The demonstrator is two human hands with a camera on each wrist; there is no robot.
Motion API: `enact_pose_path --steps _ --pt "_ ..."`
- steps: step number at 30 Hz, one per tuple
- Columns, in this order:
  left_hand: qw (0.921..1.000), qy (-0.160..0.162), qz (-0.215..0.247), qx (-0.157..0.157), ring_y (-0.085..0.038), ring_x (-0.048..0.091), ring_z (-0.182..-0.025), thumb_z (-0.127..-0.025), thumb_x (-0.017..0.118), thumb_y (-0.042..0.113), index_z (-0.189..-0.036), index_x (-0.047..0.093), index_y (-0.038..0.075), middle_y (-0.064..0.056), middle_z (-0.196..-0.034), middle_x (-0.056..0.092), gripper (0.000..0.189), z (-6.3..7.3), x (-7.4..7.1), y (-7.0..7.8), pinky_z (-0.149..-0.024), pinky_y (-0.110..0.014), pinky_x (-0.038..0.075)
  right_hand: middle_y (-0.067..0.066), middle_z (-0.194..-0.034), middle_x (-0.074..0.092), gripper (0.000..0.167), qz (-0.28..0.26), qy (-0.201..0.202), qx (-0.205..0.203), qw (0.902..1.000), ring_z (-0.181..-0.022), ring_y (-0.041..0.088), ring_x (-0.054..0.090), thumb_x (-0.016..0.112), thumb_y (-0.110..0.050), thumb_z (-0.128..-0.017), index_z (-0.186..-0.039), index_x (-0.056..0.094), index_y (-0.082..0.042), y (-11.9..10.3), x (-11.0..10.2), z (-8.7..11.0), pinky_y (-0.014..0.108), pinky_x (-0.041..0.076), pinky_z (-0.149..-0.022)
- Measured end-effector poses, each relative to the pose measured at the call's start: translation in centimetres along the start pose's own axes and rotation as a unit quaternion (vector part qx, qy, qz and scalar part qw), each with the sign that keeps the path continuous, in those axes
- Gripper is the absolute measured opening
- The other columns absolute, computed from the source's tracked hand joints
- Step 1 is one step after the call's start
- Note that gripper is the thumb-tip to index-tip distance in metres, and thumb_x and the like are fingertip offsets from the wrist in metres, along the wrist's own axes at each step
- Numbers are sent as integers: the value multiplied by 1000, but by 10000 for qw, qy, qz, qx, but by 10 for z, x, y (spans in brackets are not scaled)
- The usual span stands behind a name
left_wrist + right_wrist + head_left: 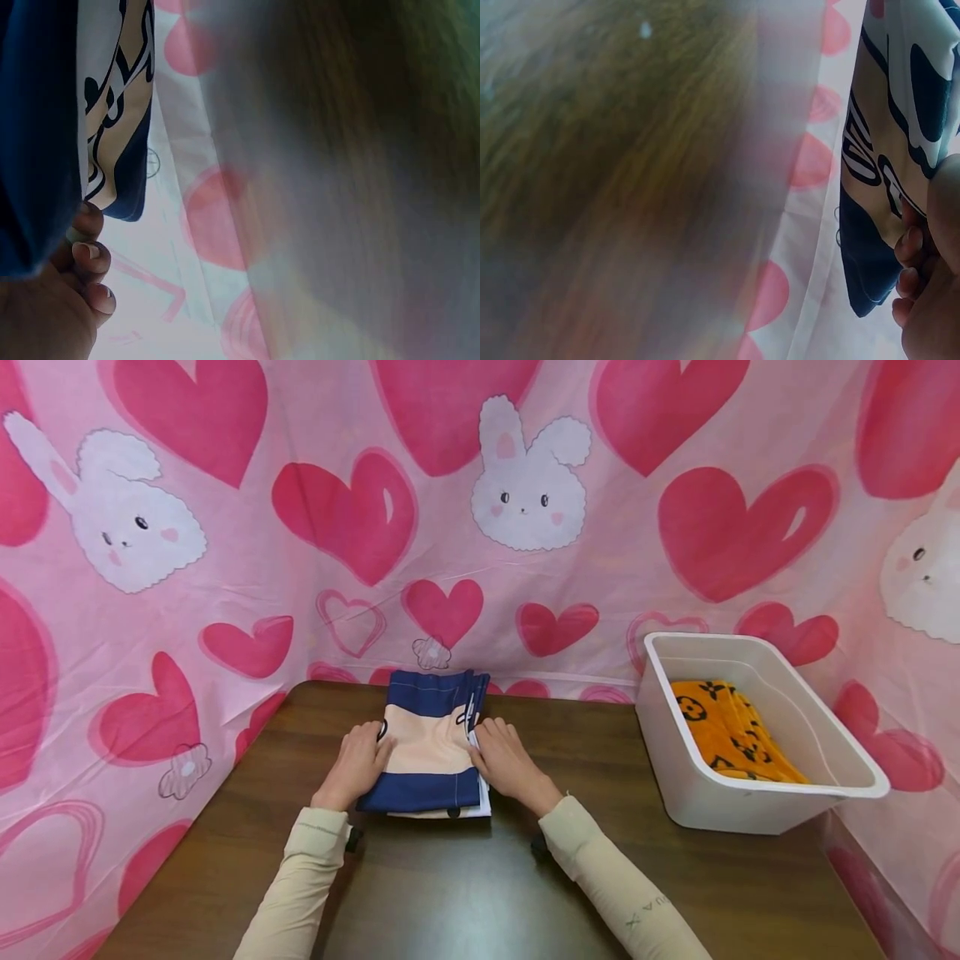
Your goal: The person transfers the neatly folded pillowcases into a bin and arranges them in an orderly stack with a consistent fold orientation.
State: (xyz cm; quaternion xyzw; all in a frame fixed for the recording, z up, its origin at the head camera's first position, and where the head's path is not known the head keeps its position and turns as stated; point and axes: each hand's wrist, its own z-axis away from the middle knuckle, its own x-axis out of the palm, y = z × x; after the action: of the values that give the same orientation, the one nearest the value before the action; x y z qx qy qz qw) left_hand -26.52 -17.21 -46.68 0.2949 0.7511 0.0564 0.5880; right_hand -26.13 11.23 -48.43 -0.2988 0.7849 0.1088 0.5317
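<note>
A folded navy and cream cloth (pixel 427 743) with black-and-white print lies on the brown table, its layers stacked at the right side and near edge. My left hand (pixel 357 765) grips its left side, thumb on top. In the left wrist view, curled fingers (pixel 91 259) pinch the edge of the cloth (pixel 131 142). On the opposite side my right hand (pixel 513 762) holds the right edge, thumb over the upper layers. The right wrist view shows its fingers (pixel 909 281) bent under the printed fabric (pixel 874 240).
At the right of the table (pixel 600 893) stands a white plastic bin (pixel 667 752). Inside it lies an orange cloth (pixel 731 735) with black patterns. A pink curtain (pixel 450 427) with hearts and rabbits hangs behind the table and along its sides.
</note>
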Motion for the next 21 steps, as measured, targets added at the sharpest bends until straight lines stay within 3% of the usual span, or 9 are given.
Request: enact_pose_path --steps 21 --pt "9996 -4 186 214 -34 52 -83 -101 60 18 -93 55 -1 -13 -80 53 21 -6 16 11 -79 -48 39 8 -94 51 22 49 -132 7 9999 -86 25 42 53 -27 -105 -98 56 -5 19 -6 9 36 35 -76"
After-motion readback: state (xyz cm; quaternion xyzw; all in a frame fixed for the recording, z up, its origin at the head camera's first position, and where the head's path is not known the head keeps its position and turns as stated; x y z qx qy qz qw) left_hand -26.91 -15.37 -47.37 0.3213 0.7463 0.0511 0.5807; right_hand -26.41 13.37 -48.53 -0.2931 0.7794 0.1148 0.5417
